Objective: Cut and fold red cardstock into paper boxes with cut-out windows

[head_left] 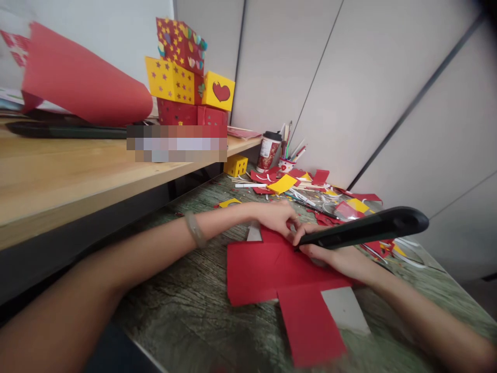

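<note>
Left hand [277,217]: fingers bent, tips pressed on the upper edge of the red cross-shaped sheet [272,269], apparently pinning it flat. Right hand [324,253]: closed round a long black tool [365,228], its tip on the sheet beside the left fingertips. Sheet lies on the green table [186,311] over a grey strip [344,308], probably a ruler. Paper scraps [283,184] lie further back

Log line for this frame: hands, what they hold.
left hand: on red paper | right hand: grips black tool, tip at paper | table: paper scraps behind
</note>
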Demonstrator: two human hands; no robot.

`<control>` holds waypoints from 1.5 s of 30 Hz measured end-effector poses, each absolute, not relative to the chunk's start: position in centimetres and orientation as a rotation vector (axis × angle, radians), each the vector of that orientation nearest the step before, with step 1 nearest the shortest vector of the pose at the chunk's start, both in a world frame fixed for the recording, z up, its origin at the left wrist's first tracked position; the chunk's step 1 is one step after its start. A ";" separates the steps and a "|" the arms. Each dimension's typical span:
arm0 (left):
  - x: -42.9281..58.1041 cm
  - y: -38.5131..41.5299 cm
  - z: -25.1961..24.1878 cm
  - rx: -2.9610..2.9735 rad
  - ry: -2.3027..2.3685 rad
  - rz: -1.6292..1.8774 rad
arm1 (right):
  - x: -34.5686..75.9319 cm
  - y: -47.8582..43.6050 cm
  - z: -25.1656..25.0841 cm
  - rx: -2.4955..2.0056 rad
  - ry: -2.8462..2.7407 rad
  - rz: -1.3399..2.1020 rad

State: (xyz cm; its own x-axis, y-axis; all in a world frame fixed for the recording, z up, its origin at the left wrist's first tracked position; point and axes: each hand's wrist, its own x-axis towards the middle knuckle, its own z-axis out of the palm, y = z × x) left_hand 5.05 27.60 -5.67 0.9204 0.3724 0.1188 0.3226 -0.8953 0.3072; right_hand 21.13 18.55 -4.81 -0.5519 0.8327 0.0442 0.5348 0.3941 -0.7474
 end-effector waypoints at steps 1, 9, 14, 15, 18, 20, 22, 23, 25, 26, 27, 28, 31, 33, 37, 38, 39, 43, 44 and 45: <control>4.8 27.5 -5.6 2.783 0.567 0.284 | 21.1 18.5 -4.8 -1.176 -2.234 0.982; 2.2 24.7 -7.4 2.663 0.938 0.475 | 21.7 18.8 -6.2 -1.185 -2.120 1.025; 2.1 24.2 -8.3 2.587 0.942 0.429 | 21.9 18.6 -6.4 -1.180 -2.091 1.045; 2.1 24.3 -8.4 2.574 0.934 0.418 | 22.0 18.6 -6.4 -1.183 -2.085 1.050; 2.1 24.6 -8.6 2.550 0.918 0.404 | 22.1 18.6 -6.5 -1.184 -2.080 1.060; 2.2 24.5 -8.5 2.538 0.922 0.401 | 22.1 18.7 -6.5 -1.178 -2.088 1.067; 2.2 24.4 -8.4 2.530 0.931 0.395 | 22.1 18.8 -6.5 -1.171 -2.100 1.075; 2.2 24.3 -8.3 2.528 0.936 0.392 | 22.1 18.8 -6.5 -1.170 -2.106 1.080; 2.2 24.2 -8.2 2.528 0.939 0.392 | 22.0 18.8 -6.3 -1.171 -2.117 1.087; 2.2 24.1 -8.2 2.530 0.939 0.396 | 22.0 18.8 -6.3 -1.174 -2.119 1.086; 2.2 24.1 -8.2 2.533 0.938 0.401 | 22.0 18.7 -6.2 -1.178 -2.120 1.086; 2.2 24.1 -8.2 2.535 0.935 0.406 | 22.1 18.7 -6.2 -1.182 -2.122 1.085; 2.2 24.0 -8.2 2.542 0.927 0.415 | 22.2 18.7 -6.2 -1.192 -2.120 1.077; 2.2 24.0 -8.3 2.545 0.927 0.417 | 22.3 18.7 -6.3 -1.198 -2.121 1.071; 2.3 24.0 -8.4 2.564 0.924 0.422 | 22.3 18.7 -6.3 -1.197 -2.136 1.054; 2.3 23.9 -8.4 2.573 0.919 0.424 | 22.2 18.7 -6.3 -1.191 -2.142 1.050; 2.3 23.8 -8.5 2.583 0.914 0.426 | 22.2 18.7 -6.3 -1.184 -2.148 1.047; 2.3 23.1 -8.7 2.632 0.879 0.426 | 22.0 18.8 -6.2 -1.161 -2.174 1.044; 2.3 22.9 -8.7 2.652 0.865 0.414 | 22.0 18.8 -6.2 -1.159 -2.177 1.041; 2.3 22.8 -8.7 2.676 0.851 0.395 | 21.9 18.8 -6.2 -1.158 -2.178 1.036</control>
